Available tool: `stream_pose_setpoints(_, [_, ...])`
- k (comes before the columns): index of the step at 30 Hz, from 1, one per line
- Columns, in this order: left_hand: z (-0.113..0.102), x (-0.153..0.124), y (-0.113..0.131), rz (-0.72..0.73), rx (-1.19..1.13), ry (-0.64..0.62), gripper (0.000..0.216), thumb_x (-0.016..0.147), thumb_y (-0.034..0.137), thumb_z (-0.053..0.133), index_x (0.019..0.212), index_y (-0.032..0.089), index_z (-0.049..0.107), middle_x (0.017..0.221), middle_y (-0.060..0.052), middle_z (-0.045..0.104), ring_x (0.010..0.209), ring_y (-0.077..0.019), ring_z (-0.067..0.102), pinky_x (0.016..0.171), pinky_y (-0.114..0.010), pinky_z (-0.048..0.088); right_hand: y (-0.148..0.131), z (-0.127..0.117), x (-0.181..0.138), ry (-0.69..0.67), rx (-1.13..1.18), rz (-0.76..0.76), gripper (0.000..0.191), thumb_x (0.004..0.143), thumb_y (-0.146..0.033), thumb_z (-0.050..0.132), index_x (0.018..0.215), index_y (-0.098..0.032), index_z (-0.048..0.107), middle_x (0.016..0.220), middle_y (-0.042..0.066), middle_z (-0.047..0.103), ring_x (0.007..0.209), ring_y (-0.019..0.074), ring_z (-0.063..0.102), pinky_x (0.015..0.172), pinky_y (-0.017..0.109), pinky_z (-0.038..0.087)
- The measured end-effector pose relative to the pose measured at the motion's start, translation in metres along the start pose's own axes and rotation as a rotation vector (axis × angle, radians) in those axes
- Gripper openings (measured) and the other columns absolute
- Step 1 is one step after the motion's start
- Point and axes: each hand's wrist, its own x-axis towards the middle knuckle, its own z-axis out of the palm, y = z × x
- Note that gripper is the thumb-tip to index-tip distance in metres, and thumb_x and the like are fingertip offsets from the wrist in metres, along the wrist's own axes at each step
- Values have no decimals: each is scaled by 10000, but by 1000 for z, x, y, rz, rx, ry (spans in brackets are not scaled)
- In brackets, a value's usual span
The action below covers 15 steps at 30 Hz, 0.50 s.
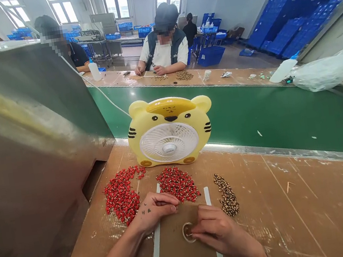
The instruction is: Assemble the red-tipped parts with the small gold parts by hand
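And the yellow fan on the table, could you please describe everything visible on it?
The fan is shaped like a cartoon tiger head: pale yellow, plastic-looking, with round ears, dark eyes and nose, black cheek stripes and an amber top panel. A round white grille fills its front; whether the blades turn is unclear. It stands upright on the brown tabletop, behind the red pieces.

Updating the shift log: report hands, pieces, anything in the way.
Left hand by central red pile, hold unclear. Right hand at small pale ring. Tiger-faced fan beyond pile, apart from hands.
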Motion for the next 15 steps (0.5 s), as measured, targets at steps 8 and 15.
stream_pose_setpoints(8, [5, -4, 3, -91, 44, -51, 197, 625, 199, 839, 813, 154, 799, 838, -78, 763, 748, -171, 686, 714, -255, 517, 1, 3, 0, -28, -19, 10, 203, 963, -259, 547, 833, -205, 694, 680, 36, 627, 671, 168, 554, 615, 282, 414])
stream_pose_setpoints(15, [3, -5, 3, -61, 74, -46, 172, 594, 181, 846, 754, 151, 792, 1051, -99, 737, 750, -152, 685, 722, -250, 520, 1, 0, 3, -7, 23, 1, 199, 967, -260, 545, 851, -218, 700, 672, 28, 624, 653, 164, 556, 611, 276, 411])
